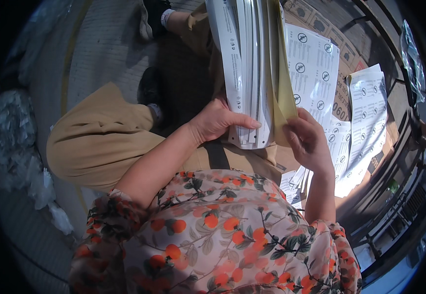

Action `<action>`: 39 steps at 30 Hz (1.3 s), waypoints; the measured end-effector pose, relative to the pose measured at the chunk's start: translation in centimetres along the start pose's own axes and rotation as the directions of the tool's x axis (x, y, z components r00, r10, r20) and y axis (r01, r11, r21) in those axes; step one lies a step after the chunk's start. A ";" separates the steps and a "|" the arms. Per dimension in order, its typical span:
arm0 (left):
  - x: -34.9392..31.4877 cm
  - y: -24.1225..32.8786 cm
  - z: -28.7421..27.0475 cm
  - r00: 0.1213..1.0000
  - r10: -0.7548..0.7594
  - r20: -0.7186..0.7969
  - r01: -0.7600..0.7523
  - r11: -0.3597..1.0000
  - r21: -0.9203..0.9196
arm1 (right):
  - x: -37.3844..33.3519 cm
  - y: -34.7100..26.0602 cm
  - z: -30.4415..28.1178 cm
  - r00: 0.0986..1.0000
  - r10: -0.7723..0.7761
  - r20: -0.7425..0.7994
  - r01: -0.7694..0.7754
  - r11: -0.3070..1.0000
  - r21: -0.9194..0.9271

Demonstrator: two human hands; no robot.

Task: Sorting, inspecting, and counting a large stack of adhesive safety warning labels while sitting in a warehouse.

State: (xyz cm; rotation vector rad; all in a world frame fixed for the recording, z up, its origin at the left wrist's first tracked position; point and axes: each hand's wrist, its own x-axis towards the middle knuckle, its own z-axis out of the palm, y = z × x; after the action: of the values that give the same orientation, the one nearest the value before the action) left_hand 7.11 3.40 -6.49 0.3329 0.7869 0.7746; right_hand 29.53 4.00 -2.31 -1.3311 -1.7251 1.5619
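A thick stack of white printed sheets point(242, 73) rests on my lap, its long side pointing away from me. My left hand point(218, 120) grips the near left corner of this stack, thumb across the top and fingers underneath. Along the stack's right side runs a yellowish backing sheet point(283, 93), bent up from the rest. The fingers of my right hand point(307, 137) are closed on the near edge of that yellowish sheet.
To my right, label sheets point(311, 63) and another sheet pile point(367, 117) lie on a brown cardboard box point(343, 93). Dark metal rails point(404, 206) stand beyond it. Clear plastic wrap point(19, 142) is heaped on the floor at far left.
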 end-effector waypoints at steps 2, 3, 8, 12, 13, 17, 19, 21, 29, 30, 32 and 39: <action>0.0 -0.1 -0.1 1.000 0.000 -0.001 0.000 1.000 -0.006 | -0.1 0.3 -0.6 1.000 -0.021 -0.002 0.021 0.999 -0.025; 0.1 -0.1 -0.1 1.000 -0.001 0.003 0.001 1.000 -0.009 | -0.2 0.6 -0.9 1.000 -0.001 0.020 0.002 0.998 -0.060; 0.2 -0.2 -0.2 1.000 0.005 0.012 -0.005 1.000 -0.002 | -0.3 -1.0 0.0 0.987 0.141 -0.076 -0.143 0.989 -0.023; 0.1 0.0 0.0 1.000 0.006 0.014 -0.006 1.000 -0.005 | 0.4 -0.9 -0.1 0.994 -0.107 -0.036 0.100 0.983 -0.157; 0.1 0.1 0.0 1.000 0.011 0.014 -0.011 1.000 -0.008 | 0.5 -0.7 -0.4 0.972 -0.219 0.078 0.233 0.923 -0.306; 0.2 -0.2 -0.3 1.000 -0.006 0.003 0.006 1.000 0.000 | 0.6 -1.6 0.3 0.996 -0.075 0.052 0.085 0.969 -0.234; 0.2 -0.2 -0.4 1.000 -0.003 0.027 0.003 1.000 -0.013 | 0.6 -1.8 0.7 0.998 -0.054 0.022 0.058 0.948 -0.312; 0.1 -0.1 -0.3 1.000 -0.010 0.023 0.010 1.000 -0.010 | 0.6 -1.6 1.0 0.998 -0.055 0.016 0.057 0.948 -0.313; 0.1 0.1 -0.2 0.999 -0.018 0.032 0.019 0.999 -0.035 | 0.8 -1.4 0.9 0.998 -0.055 0.012 0.056 0.942 -0.331; 0.1 0.0 -0.2 0.999 -0.007 0.037 0.008 0.999 -0.032 | 0.8 -1.4 0.9 0.999 -0.053 0.013 0.054 0.943 -0.328; 0.1 0.0 -0.2 0.999 0.003 0.040 -0.002 1.000 -0.028 | 0.8 -1.4 0.9 0.999 -0.051 0.014 0.053 0.945 -0.322; 0.1 0.1 -0.2 1.000 -0.010 0.026 0.010 1.000 -0.027 | 0.8 -1.3 1.0 0.999 -0.053 0.001 0.051 0.952 -0.301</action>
State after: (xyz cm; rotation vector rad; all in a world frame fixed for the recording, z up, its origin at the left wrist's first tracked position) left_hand 6.98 3.50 -6.63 0.3135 0.7523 0.7696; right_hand 27.84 4.37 -1.59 -1.4156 -2.0385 1.3006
